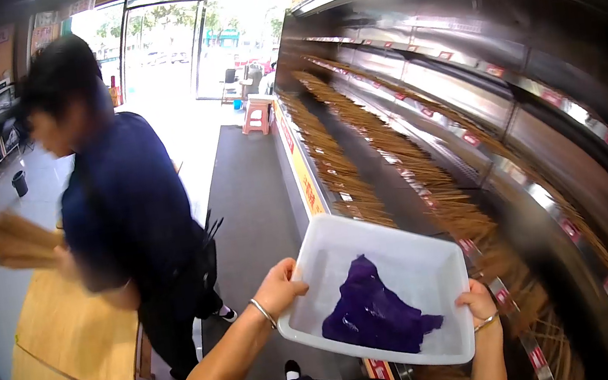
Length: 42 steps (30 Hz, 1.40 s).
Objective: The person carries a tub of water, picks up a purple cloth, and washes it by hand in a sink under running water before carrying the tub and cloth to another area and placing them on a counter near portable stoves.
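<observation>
A white plastic tub [315,266] is held up in front of me, tilted so that its inside shows. My left hand [283,290] grips its left rim, the thumb over the edge. On the opposite side, my right hand [479,304] is closed on the right rim. Inside the tub lies a crumpled, wet-looking dark purple cloth [375,310], bunched toward the bottom; neither hand touches it. Just beyond the tub, display shelves hold rows of thin wooden skewers [382,140].
A person in dark clothes [128,183] stands at left holding a bundle of sticks [24,241], beside wooden tables [78,323]. Metal shelving [503,170] runs along the right. A dark floor mat [245,183] leads to a red stool [256,116] and glass doors [164,50].
</observation>
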Each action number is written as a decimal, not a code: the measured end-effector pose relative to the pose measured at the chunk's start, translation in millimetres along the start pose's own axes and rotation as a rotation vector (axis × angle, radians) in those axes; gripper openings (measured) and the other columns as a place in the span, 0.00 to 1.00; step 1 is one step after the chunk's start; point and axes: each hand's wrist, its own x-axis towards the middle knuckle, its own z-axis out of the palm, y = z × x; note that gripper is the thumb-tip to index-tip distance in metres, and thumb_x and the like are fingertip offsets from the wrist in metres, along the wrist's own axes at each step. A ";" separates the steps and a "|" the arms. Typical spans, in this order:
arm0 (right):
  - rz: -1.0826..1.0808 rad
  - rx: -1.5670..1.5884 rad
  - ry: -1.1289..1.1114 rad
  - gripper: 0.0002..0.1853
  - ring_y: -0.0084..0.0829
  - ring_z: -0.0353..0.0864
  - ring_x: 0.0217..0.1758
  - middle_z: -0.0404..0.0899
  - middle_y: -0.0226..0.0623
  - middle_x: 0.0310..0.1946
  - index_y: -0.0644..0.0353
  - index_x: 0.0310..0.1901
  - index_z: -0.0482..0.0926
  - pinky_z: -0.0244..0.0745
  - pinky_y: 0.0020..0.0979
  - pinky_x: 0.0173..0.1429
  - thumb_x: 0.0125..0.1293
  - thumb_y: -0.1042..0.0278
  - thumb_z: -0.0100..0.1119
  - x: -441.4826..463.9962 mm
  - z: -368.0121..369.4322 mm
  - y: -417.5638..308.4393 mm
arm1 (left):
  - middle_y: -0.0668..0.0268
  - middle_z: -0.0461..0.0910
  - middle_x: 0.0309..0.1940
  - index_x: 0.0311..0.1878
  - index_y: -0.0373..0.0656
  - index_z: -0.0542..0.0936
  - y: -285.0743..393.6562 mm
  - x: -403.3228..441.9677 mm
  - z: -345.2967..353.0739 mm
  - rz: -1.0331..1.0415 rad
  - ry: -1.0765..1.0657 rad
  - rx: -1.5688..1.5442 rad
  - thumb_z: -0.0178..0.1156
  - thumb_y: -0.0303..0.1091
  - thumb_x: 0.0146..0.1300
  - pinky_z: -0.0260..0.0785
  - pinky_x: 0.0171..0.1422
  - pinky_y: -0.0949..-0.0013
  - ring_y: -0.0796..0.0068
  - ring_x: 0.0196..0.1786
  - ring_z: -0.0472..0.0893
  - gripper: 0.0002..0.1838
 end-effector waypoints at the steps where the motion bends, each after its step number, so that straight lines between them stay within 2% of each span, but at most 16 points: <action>1: -0.003 0.006 -0.003 0.18 0.29 0.76 0.29 0.76 0.37 0.29 0.67 0.36 0.72 0.73 0.28 0.35 0.38 0.86 0.47 41.4 6.1 4.0 | 0.69 0.68 0.24 0.30 0.40 0.68 -1.4 30.4 -13.8 -0.021 0.008 -0.057 0.56 0.22 0.41 0.64 0.36 0.75 0.79 0.29 0.70 0.10; 7: -0.004 0.064 -0.152 0.17 0.30 0.77 0.32 0.76 0.39 0.31 0.68 0.36 0.71 0.74 0.30 0.39 0.39 0.86 0.47 262.7 87.5 -27.0 | 0.71 0.66 0.23 0.28 0.40 0.67 15.9 195.5 -89.9 -0.005 0.160 -0.064 0.56 0.22 0.41 0.63 0.37 0.74 0.79 0.28 0.67 0.10; 12: -0.054 -0.091 -0.207 0.17 0.31 0.77 0.33 0.76 0.41 0.32 0.69 0.37 0.71 0.75 0.31 0.39 0.39 0.86 0.46 463.4 149.9 -26.7 | 0.71 0.65 0.22 0.27 0.41 0.67 13.0 344.4 -165.6 0.031 0.263 -0.035 0.56 0.23 0.40 0.62 0.35 0.75 0.79 0.28 0.67 0.09; 13: -0.017 -0.002 -0.213 0.17 0.31 0.77 0.32 0.76 0.40 0.31 0.69 0.36 0.71 0.75 0.30 0.39 0.38 0.86 0.47 496.6 171.1 -27.7 | 0.71 0.65 0.22 0.27 0.41 0.67 8.0 377.7 -183.9 0.021 0.272 -0.029 0.56 0.23 0.40 0.62 0.35 0.75 0.79 0.28 0.66 0.09; 16: 0.000 0.008 -0.234 0.17 0.30 0.77 0.30 0.76 0.39 0.29 0.68 0.35 0.71 0.74 0.29 0.37 0.37 0.86 0.47 593.8 211.4 -21.8 | 0.72 0.64 0.22 0.26 0.41 0.67 2.9 463.9 -237.4 0.016 0.273 -0.007 0.57 0.23 0.39 0.61 0.34 0.75 0.79 0.27 0.66 0.10; 18: -0.031 -0.132 -0.174 0.17 0.29 0.76 0.28 0.75 0.38 0.28 0.68 0.34 0.71 0.74 0.28 0.36 0.36 0.86 0.48 672.8 231.1 -20.2 | 0.72 0.64 0.22 0.26 0.41 0.67 -0.4 522.7 -269.7 0.021 0.303 -0.026 0.57 0.23 0.39 0.61 0.34 0.75 0.79 0.27 0.66 0.10; 22: 0.032 -0.085 -0.241 0.17 0.28 0.75 0.27 0.75 0.36 0.27 0.67 0.35 0.72 0.73 0.27 0.34 0.36 0.86 0.48 801.4 311.1 -16.3 | 0.71 0.64 0.21 0.26 0.42 0.67 -12.4 634.1 -348.2 0.004 0.356 -0.031 0.57 0.23 0.39 0.61 0.34 0.75 0.80 0.27 0.66 0.10; 28: 0.000 -0.225 -0.297 0.19 0.27 0.74 0.28 0.74 0.36 0.29 0.68 0.38 0.72 0.72 0.26 0.34 0.37 0.84 0.48 989.7 443.0 -23.1 | 0.70 0.66 0.22 0.27 0.40 0.68 -25.8 779.0 -469.9 0.017 0.465 -0.042 0.57 0.23 0.40 0.63 0.34 0.74 0.79 0.28 0.67 0.10; 29: -0.023 -0.289 -0.328 0.20 0.27 0.74 0.28 0.74 0.36 0.29 0.68 0.39 0.72 0.72 0.26 0.33 0.36 0.83 0.48 1038.0 458.3 -14.5 | 0.69 0.68 0.23 0.29 0.40 0.68 -32.4 807.5 -491.1 0.019 0.513 -0.033 0.57 0.22 0.40 0.64 0.35 0.74 0.79 0.29 0.69 0.10; 30: -0.020 -0.230 -0.368 0.20 0.27 0.74 0.28 0.74 0.36 0.29 0.68 0.37 0.71 0.71 0.26 0.31 0.35 0.82 0.48 1064.2 487.0 -20.8 | 0.70 0.71 0.28 0.35 0.39 0.71 -35.9 830.3 -511.6 -0.016 0.515 -0.047 0.56 0.23 0.40 0.65 0.38 0.76 0.79 0.32 0.70 0.14; 32: -0.032 -0.308 -0.439 0.19 0.28 0.74 0.27 0.74 0.36 0.28 0.68 0.36 0.72 0.71 0.26 0.30 0.34 0.82 0.48 1143.3 536.9 -16.9 | 0.70 0.70 0.27 0.35 0.38 0.71 -29.0 874.0 -554.7 -0.002 0.586 0.053 0.56 0.24 0.41 0.64 0.39 0.76 0.79 0.32 0.70 0.13; 37: -0.019 -0.182 -0.515 0.20 0.34 0.76 0.26 0.75 0.39 0.28 0.69 0.35 0.71 0.76 0.34 0.33 0.32 0.80 0.47 1294.2 660.4 -8.7 | 0.65 0.70 0.23 0.31 0.39 0.71 -36.4 969.0 -671.4 0.053 0.707 0.082 0.58 0.29 0.41 0.64 0.35 0.71 0.74 0.29 0.71 0.12; 40: -0.042 -0.352 -0.560 0.20 0.35 0.77 0.27 0.75 0.39 0.28 0.69 0.35 0.71 0.77 0.35 0.34 0.32 0.80 0.47 1387.6 729.8 0.2 | 0.64 0.72 0.23 0.32 0.39 0.71 -50.3 1026.7 -747.9 0.053 0.743 0.058 0.58 0.30 0.40 0.65 0.35 0.70 0.72 0.29 0.72 0.13; 42: -0.010 -0.326 -0.598 0.19 0.37 0.77 0.28 0.76 0.40 0.29 0.68 0.36 0.72 0.77 0.35 0.36 0.35 0.80 0.48 1432.4 790.5 -7.2 | 0.63 0.72 0.24 0.31 0.39 0.71 -45.1 1062.6 -803.5 0.059 0.783 0.114 0.58 0.30 0.39 0.65 0.35 0.69 0.72 0.29 0.72 0.13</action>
